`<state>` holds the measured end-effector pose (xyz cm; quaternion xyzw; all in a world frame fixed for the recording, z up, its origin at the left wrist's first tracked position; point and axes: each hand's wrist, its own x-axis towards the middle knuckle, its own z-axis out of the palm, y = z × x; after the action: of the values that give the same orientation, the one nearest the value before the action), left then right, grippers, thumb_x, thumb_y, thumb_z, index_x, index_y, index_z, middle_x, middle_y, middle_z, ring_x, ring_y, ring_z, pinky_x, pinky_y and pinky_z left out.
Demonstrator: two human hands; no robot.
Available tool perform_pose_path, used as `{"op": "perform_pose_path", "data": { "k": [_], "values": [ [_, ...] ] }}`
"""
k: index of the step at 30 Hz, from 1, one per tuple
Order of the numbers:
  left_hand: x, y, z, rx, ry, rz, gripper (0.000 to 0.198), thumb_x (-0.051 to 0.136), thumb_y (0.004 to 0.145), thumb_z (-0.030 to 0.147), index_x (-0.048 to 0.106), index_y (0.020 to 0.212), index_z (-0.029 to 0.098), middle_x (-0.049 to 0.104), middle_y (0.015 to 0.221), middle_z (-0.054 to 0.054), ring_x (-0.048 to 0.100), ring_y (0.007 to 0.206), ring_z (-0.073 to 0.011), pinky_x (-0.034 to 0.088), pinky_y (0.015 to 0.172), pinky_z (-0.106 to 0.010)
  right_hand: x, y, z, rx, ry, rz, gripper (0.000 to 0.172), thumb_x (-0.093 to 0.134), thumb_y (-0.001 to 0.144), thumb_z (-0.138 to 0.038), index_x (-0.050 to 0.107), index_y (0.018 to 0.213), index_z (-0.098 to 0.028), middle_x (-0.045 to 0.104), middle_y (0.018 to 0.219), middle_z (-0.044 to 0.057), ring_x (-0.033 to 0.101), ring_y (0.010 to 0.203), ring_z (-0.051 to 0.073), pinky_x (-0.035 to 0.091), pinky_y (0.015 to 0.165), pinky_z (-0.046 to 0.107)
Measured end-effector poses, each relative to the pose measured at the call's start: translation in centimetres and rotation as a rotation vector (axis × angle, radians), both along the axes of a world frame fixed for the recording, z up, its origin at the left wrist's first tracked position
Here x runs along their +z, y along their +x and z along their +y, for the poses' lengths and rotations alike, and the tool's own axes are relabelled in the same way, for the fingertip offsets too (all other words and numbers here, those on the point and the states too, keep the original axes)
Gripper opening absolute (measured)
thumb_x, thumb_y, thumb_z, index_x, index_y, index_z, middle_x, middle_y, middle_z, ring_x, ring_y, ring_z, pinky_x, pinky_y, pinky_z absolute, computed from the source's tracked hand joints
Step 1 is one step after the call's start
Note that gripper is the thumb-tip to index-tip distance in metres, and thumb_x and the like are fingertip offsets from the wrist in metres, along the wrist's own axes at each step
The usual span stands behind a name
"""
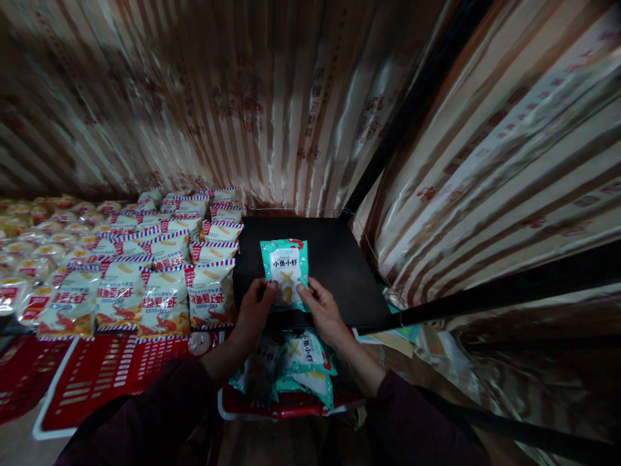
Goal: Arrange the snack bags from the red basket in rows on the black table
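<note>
Here, the left hand (252, 314) and right hand (324, 312) both pinch a teal snack bag (286, 268) on the black shelf (339, 259). White shrimp snack bags (165, 285) lie at nine o'clock.

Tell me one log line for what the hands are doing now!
left hand: holds teal packet | right hand: holds it too | place: black shelf

We've got two bare hands in view, left hand (252, 315) and right hand (324, 315), with wrists and lower forearms uncovered. Both arms wear long dark sleeves, left sleeve (162, 411) and right sleeve (414, 424), reading as deep maroon in this light. Fabric looks plain and soft, slightly bunched where the cuffs end partway up the forearms. Weave and seams: we can't tell, too dim.
</note>
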<state>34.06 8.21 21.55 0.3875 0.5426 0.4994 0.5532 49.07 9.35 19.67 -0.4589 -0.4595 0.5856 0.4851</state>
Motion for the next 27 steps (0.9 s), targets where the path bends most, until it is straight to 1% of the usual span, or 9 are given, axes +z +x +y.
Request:
{"op": "perform_pose_path", "data": {
  "k": [3, 6, 10, 12, 15, 18, 22, 25, 27],
  "values": [
    [0.0, -0.2, 0.0, 0.009, -0.013, -0.019, 0.032, 0.056, 0.077, 0.051, 0.057, 0.082, 0.019, 0.062, 0.079, 0.000, 0.056, 0.078, -0.0164, 0.046, 0.072, -0.026, 0.1, 0.1, 0.0, 0.019, -0.004, -0.033, 0.039, 0.063, 0.077, -0.054, 0.063, 0.099, -0.021, 0.070, 0.089, 0.001, 0.065, 0.078, 0.018, 0.052, 0.075, 0.030],
    [-0.1, -0.2, 0.0, 0.055, -0.025, -0.024, 0.030, 0.057, 0.075, 0.050, 0.059, 0.082, 0.021, 0.064, 0.084, -0.001, 0.057, 0.083, -0.0177, 0.046, 0.075, -0.027, 0.4, -0.1, 0.0, 0.006, 0.004, -0.061, 0.039, 0.063, 0.076, -0.055, 0.062, 0.095, -0.022, 0.070, 0.086, 0.000, 0.064, 0.078, 0.018, 0.052, 0.073, 0.030],
    [-0.5, -0.1, 0.2, 0.055, 0.013, -0.023, 0.032, 0.056, 0.077, 0.046, 0.060, 0.096, 0.020, 0.064, 0.087, -0.001, 0.059, 0.082, -0.0171, 0.048, 0.074, -0.027, 0.5, -0.2, -0.1, 0.008, 0.010, 0.004, 0.045, 0.067, 0.073, -0.053, 0.058, 0.106, -0.024, 0.070, 0.093, 0.001, 0.065, 0.080, 0.019, 0.053, 0.075, 0.031],
    [-0.6, -0.1, 0.3, 0.047, 0.030, -0.009, 0.034, 0.056, 0.077, 0.045, 0.059, 0.098, 0.019, 0.064, 0.086, -0.002, 0.059, 0.079, -0.0163, 0.048, 0.071, -0.027, 0.2, -0.2, -0.1, 0.009, -0.004, 0.010, 0.043, 0.066, 0.074, -0.054, 0.059, 0.104, -0.023, 0.071, 0.093, 0.002, 0.066, 0.079, 0.018, 0.053, 0.074, 0.030],
    [-0.4, -0.2, 0.3, 0.058, 0.010, 0.032, 0.033, 0.057, 0.076, 0.047, 0.059, 0.090, 0.018, 0.063, 0.079, -0.001, 0.058, 0.073, -0.0156, 0.047, 0.065, -0.025, -0.4, -0.1, 0.0, -0.004, -0.032, 0.019, 0.038, 0.065, 0.075, -0.054, 0.061, 0.096, -0.022, 0.071, 0.090, 0.002, 0.066, 0.079, 0.018, 0.053, 0.073, 0.030],
    [0.2, -0.4, 0.3, 0.072, -0.016, 0.044, 0.033, 0.056, 0.076, 0.048, 0.059, 0.088, 0.017, 0.062, 0.075, -0.001, 0.057, 0.071, -0.0157, 0.046, 0.063, -0.025, -0.6, -0.2, 0.1, 0.035, -0.013, 0.074, 0.040, 0.070, 0.073, -0.049, 0.060, 0.102, -0.023, 0.070, 0.096, 0.003, 0.067, 0.083, 0.019, 0.054, 0.076, 0.032],
    [0.5, -0.4, 0.2, 0.095, -0.041, 0.006, 0.037, 0.056, 0.076, 0.051, 0.060, 0.092, 0.018, 0.065, 0.082, -0.003, 0.060, 0.079, -0.0179, 0.048, 0.070, -0.027, -0.2, -0.3, 0.0, 0.120, 0.011, 0.097, 0.043, 0.073, 0.071, -0.044, 0.059, 0.106, -0.024, 0.070, 0.102, 0.003, 0.067, 0.085, 0.019, 0.053, 0.082, 0.035],
    [0.2, -0.4, 0.3, 0.069, -0.041, -0.072, 0.039, 0.059, 0.075, 0.049, 0.060, 0.098, 0.017, 0.067, 0.095, -0.005, 0.061, 0.091, -0.0198, 0.048, 0.080, -0.030, -0.1, -0.4, 0.1, 0.073, 0.031, 0.063, 0.038, 0.071, 0.073, -0.045, 0.060, 0.102, -0.023, 0.070, 0.103, 0.003, 0.067, 0.085, 0.019, 0.053, 0.083, 0.034],
    [0.0, -0.4, 0.4, 0.030, -0.039, -0.097, 0.039, 0.061, 0.074, 0.047, 0.061, 0.099, 0.017, 0.068, 0.097, -0.006, 0.061, 0.094, -0.0204, 0.047, 0.084, -0.031, -0.3, -0.3, 0.3, 0.016, 0.046, 0.033, 0.039, 0.069, 0.074, -0.046, 0.059, 0.104, -0.023, 0.070, 0.104, 0.004, 0.067, 0.087, 0.019, 0.053, 0.084, 0.034]
  ]
}}
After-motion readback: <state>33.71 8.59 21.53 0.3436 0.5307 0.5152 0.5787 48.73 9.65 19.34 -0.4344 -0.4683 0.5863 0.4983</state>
